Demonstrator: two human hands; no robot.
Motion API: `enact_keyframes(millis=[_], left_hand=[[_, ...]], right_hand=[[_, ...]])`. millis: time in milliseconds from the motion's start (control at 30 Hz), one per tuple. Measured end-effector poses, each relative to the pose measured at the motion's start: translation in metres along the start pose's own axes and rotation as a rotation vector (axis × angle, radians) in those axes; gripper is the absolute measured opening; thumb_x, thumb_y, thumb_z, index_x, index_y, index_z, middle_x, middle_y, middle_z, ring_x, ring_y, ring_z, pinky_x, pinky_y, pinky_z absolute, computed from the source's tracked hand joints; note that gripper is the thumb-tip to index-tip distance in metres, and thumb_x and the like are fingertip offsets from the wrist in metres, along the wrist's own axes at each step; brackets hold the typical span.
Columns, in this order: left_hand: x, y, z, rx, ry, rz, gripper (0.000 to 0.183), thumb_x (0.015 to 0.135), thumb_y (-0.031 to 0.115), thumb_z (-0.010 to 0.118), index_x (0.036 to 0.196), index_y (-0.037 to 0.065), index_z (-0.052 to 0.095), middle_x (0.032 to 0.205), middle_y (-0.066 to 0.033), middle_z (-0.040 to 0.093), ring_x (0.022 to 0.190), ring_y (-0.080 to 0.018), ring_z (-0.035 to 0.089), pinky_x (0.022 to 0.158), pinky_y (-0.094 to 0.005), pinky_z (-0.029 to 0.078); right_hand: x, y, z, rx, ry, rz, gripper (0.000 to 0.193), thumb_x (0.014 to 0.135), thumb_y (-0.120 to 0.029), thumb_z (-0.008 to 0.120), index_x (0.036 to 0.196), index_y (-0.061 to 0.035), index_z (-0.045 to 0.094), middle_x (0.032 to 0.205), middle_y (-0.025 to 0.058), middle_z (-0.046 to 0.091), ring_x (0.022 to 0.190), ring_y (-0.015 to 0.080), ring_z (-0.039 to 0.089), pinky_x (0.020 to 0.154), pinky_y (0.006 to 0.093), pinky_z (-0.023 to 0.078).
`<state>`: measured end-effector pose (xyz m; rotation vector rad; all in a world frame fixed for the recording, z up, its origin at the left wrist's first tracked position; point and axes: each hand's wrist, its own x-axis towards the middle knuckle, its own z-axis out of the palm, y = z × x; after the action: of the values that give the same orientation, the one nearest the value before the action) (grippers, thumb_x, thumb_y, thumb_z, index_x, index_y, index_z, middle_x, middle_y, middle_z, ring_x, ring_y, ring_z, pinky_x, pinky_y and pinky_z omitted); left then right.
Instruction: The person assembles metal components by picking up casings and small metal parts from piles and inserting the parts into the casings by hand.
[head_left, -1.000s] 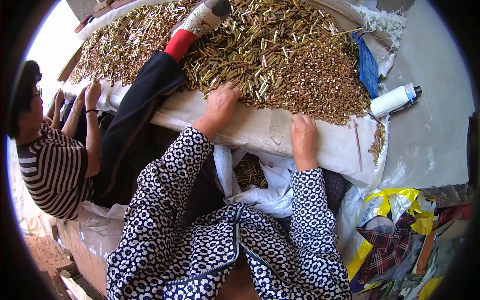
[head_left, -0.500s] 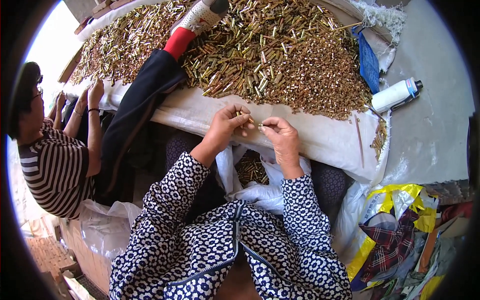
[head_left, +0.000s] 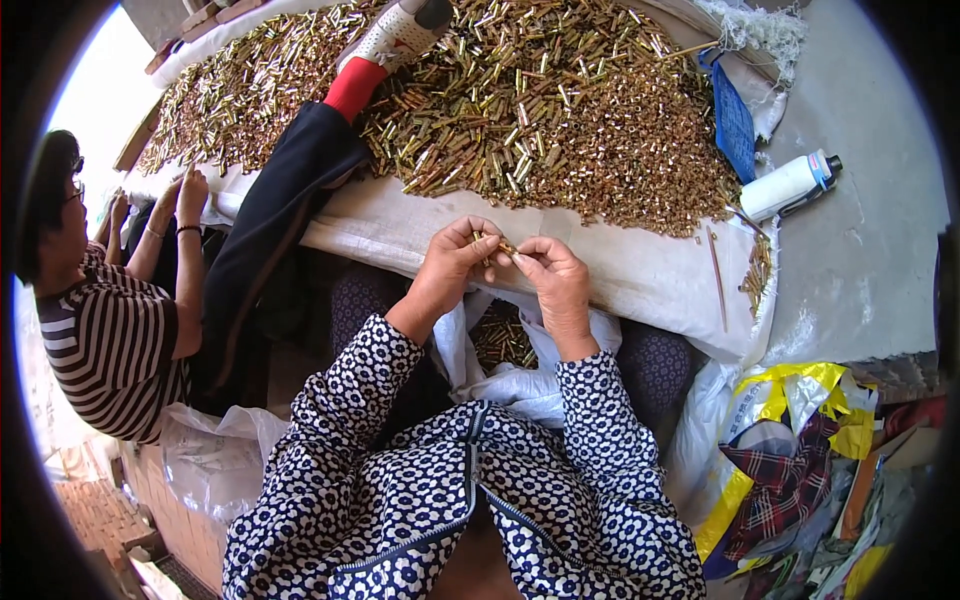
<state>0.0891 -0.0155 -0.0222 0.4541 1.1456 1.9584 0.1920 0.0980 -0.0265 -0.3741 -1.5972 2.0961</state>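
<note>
Above the lap, my left hand [head_left: 452, 262] is closed around thin gold-coloured metal tubes, one of which, a short tube [head_left: 506, 248], sticks out toward the right. My right hand [head_left: 556, 282] pinches at the free end of that tube with thumb and forefinger. A small metal piece in this pinch is mostly hidden by the fingertips. Below both hands, a white woven sack [head_left: 520, 392] hangs open between my knees, with several gold-coloured tubes [head_left: 500, 342] inside. Just beyond my hands runs the pale cloth edge [head_left: 640, 270] of the work surface.
A wide heap of metal tubes [head_left: 480, 110] covers the cloth, with small copper-coloured pieces [head_left: 640, 150] heaped at right. A thin stick [head_left: 717, 275] and a white bottle [head_left: 785, 188] lie right. Another person [head_left: 110, 320] sits left; an outstretched leg [head_left: 290, 190] crosses the heap.
My right hand has moved slightly left, bringing its fingertips from just apart to the end of the tube in my left hand. The left hand stays nearly in place.
</note>
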Motion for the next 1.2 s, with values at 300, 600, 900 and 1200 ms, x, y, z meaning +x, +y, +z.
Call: enact_keyframes(millis=[300,600,900,1200], left_hand=[[0.007,-0.017,0.007,1.263,-0.056,0.572,0.013,0.080,0.008,0.056,0.092,0.005,0.053,0.073,-0.0121,0.059,0.065,-0.0260,0.059,0.056,-0.0317,0.046],[0.011,-0.016,0.014,1.162,-0.003,0.517,0.009,0.077,0.007,0.059,0.081,0.001,0.054,0.066,-0.0144,0.056,0.058,-0.0246,0.057,0.055,-0.0315,0.046],[0.010,-0.010,0.003,0.388,0.131,0.087,0.006,0.085,0.011,0.056,0.085,0.005,0.055,0.067,-0.0012,0.059,0.053,-0.0060,0.052,0.046,-0.0183,0.041],[0.010,0.002,-0.003,0.104,0.202,0.057,0.010,0.086,0.013,0.053,0.085,0.003,0.053,0.078,-0.0046,0.060,0.059,-0.0079,0.055,0.046,-0.0185,0.041]], right_hand=[[0.011,-0.006,-0.015,-1.060,-0.111,-0.386,0.012,0.064,0.003,0.058,0.074,-0.0043,0.054,0.078,0.0102,0.056,0.078,0.0311,0.054,0.069,0.0372,0.045],[0.043,-0.013,-0.048,-1.512,0.286,-0.371,0.009,0.075,-0.007,0.055,0.083,-0.0028,0.055,0.086,0.0139,0.055,0.085,0.0309,0.053,0.072,0.0394,0.046],[0.041,-0.007,-0.053,-1.361,0.250,-0.441,0.005,0.073,-0.005,0.053,0.078,-0.0030,0.053,0.083,0.0138,0.054,0.082,0.0305,0.053,0.071,0.0395,0.045],[0.032,-0.010,-0.043,-1.206,0.165,-0.521,0.008,0.071,0.000,0.055,0.079,-0.0024,0.056,0.076,0.0115,0.055,0.072,0.0244,0.056,0.064,0.0336,0.047]])
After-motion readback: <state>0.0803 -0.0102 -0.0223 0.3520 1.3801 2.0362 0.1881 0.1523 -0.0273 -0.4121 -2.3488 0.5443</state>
